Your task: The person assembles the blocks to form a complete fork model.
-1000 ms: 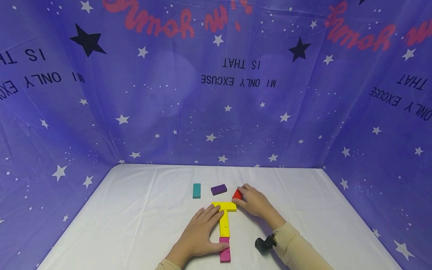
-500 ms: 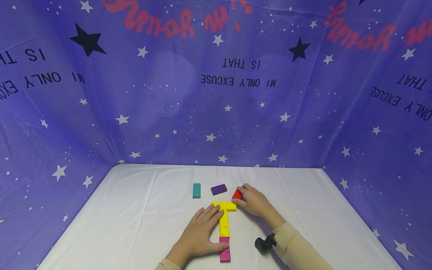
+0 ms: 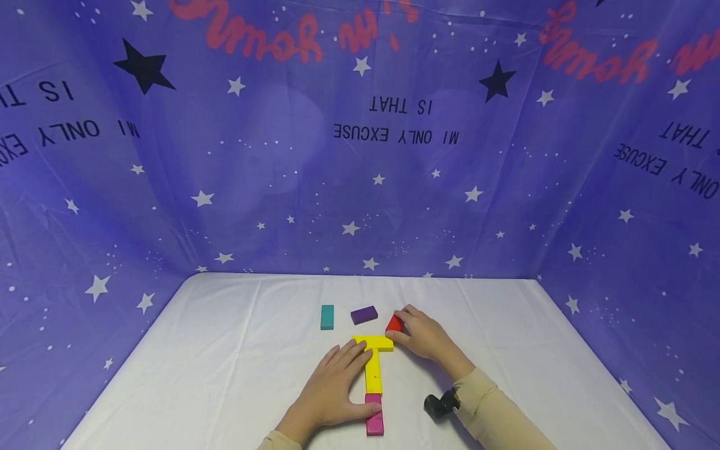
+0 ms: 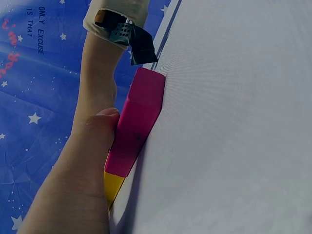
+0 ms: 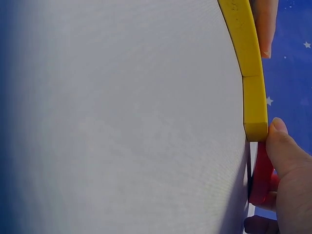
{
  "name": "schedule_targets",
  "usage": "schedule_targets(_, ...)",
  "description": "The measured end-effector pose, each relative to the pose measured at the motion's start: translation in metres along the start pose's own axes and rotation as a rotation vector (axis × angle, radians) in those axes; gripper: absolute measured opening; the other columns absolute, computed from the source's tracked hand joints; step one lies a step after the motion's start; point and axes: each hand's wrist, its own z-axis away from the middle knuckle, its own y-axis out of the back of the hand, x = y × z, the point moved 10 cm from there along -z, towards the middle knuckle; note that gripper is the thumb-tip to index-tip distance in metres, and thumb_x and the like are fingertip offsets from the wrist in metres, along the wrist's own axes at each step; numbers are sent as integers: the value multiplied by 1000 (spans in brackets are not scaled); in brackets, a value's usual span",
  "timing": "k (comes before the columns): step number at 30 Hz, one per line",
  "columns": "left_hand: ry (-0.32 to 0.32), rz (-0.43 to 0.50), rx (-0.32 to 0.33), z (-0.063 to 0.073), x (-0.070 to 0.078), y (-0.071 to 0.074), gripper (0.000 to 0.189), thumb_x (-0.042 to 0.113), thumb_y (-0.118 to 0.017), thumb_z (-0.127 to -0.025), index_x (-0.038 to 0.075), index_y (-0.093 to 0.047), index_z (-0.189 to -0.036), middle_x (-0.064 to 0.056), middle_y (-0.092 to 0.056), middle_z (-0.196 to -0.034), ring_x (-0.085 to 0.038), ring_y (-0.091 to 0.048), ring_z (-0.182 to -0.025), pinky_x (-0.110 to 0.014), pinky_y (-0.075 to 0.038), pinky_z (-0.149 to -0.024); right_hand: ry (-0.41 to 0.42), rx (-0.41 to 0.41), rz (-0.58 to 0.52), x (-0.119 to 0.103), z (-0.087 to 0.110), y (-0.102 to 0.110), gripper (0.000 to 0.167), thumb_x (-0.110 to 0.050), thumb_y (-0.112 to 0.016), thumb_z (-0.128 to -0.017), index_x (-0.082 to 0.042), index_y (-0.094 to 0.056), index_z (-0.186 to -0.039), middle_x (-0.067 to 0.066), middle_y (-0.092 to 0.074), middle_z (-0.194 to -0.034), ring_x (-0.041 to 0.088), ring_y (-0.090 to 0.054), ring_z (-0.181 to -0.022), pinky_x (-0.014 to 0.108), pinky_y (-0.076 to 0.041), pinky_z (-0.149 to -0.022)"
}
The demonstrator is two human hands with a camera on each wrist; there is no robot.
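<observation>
Two yellow blocks form a T on the white table: a crosspiece [image 3: 380,342] at the far end and a stem [image 3: 374,372] below it. A magenta block [image 3: 374,424] continues the stem toward the near edge. My left hand [image 3: 333,389] lies spread over these, fingertips on the yellow blocks and thumb on the magenta block [image 4: 139,117]. My right hand [image 3: 422,334] pinches a small red block [image 3: 395,324], triangular from above, between thumb and fingers. In the right wrist view the red block [image 5: 262,173] sits close beside the end of the yellow crosspiece [image 5: 255,105].
Beyond the T lie a teal block [image 3: 327,317] and a purple block [image 3: 364,314], the purple one slightly turned. A black wrist camera [image 3: 441,406] sticks out from the right sleeve. Purple star-printed cloth [image 3: 360,206] walls the table's back and sides.
</observation>
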Motion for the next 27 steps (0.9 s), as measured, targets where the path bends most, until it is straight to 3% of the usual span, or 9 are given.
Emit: schedule_targets(27, 3, 16, 7, 0, 0, 0, 96, 87, -46, -77, 29, -39, -153, 7, -31, -163, -18, -25, -153, -52, -22, -124, 13, -23, 13, -4, 1, 0, 70, -58, -63, -90, -7, -59, -137, 7, -61, -120, 17, -62, -95, 41, -57, -92)
